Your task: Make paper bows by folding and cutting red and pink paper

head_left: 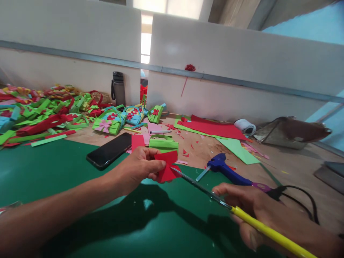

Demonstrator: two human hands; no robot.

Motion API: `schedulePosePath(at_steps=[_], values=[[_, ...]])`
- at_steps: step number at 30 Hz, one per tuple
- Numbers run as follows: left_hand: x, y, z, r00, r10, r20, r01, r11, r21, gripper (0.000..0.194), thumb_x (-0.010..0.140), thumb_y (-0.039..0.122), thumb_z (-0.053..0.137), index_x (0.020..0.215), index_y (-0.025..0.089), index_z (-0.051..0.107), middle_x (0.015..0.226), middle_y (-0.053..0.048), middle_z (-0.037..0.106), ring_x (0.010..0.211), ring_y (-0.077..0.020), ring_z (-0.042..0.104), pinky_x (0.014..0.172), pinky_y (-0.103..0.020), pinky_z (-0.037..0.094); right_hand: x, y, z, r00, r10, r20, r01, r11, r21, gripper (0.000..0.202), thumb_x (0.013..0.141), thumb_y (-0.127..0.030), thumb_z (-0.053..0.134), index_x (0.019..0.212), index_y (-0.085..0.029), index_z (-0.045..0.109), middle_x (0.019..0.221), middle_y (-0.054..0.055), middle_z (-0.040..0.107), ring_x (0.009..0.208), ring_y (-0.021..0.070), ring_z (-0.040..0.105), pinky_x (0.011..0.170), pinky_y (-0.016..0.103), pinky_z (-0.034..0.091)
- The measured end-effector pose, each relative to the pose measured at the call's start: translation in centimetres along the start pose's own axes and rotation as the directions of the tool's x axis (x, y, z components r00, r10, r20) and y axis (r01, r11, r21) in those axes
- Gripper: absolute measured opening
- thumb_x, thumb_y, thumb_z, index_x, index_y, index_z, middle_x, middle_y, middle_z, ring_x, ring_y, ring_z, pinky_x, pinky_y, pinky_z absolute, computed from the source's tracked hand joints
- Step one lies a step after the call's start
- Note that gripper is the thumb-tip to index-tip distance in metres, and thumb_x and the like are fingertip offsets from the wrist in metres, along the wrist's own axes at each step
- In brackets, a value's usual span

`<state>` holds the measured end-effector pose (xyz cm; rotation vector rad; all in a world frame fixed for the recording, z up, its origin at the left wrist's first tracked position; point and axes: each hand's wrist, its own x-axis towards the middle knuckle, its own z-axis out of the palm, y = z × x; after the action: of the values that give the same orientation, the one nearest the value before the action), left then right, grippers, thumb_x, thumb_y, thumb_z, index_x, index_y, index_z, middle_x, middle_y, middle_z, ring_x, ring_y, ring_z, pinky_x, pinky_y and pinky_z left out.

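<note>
A piece of red paper (169, 172) with notches cut into it is pinched between the thumb and fingers of my left hand (143, 163). My right hand (258, 215) grips a pair of scissors (220, 200) with a yellow handle and long metal blades. The blade tips reach the notch at the right side of the red paper. Just behind the paper stands a small green paper bag (163, 144). To the left of it lies a black phone (110, 150), and a blue glue gun (228, 170) rests beyond my right hand.
A pile of coloured paper pieces (45, 118) covers the left side. Finished-looking paper bags (107, 123), a dark bottle (118, 91) and a marker (160, 132) stand or lie at the back. Red sheets (215, 127), a white roll (245, 126) and a handbag (292, 130) are at the right.
</note>
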<state>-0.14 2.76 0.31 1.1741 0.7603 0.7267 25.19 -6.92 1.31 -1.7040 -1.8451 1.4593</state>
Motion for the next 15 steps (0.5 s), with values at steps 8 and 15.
schedulePosePath(at_steps=[8, 15], values=[[0.3, -0.2, -0.6, 0.999, -0.033, 0.018, 0.031, 0.995, 0.09, 0.014, 0.069, 0.023, 0.068, 0.074, 0.011, 0.065, 0.061, -0.002, 0.065, 0.054, -0.0109, 0.06, 0.051, -0.019, 0.046, 0.2, -0.4, -0.2, 1.0, 0.011, -0.001, -0.011, 0.997, -0.078, 0.039, 0.064, -0.027, 0.072, 0.099, -0.021, 0.054, 0.055, -0.009, 0.046, 0.05, 0.009, 0.033, 0.045, 0.02, 0.022], [1.0, 0.0, -1.6, 0.999, -0.032, 0.008, 0.03, 0.973, 0.227, 0.018, 0.063, 0.024, 0.072, 0.074, 0.013, 0.064, 0.062, -0.001, 0.065, 0.055, -0.0118, 0.06, 0.049, -0.021, 0.049, 0.2, -0.8, -0.6, 0.999, 0.039, -0.02, -0.041, 0.989, -0.141, 0.033, 0.064, -0.028, 0.07, 0.094, -0.022, 0.056, 0.05, -0.008, 0.05, 0.051, 0.0109, 0.039, 0.047, 0.022, 0.024]])
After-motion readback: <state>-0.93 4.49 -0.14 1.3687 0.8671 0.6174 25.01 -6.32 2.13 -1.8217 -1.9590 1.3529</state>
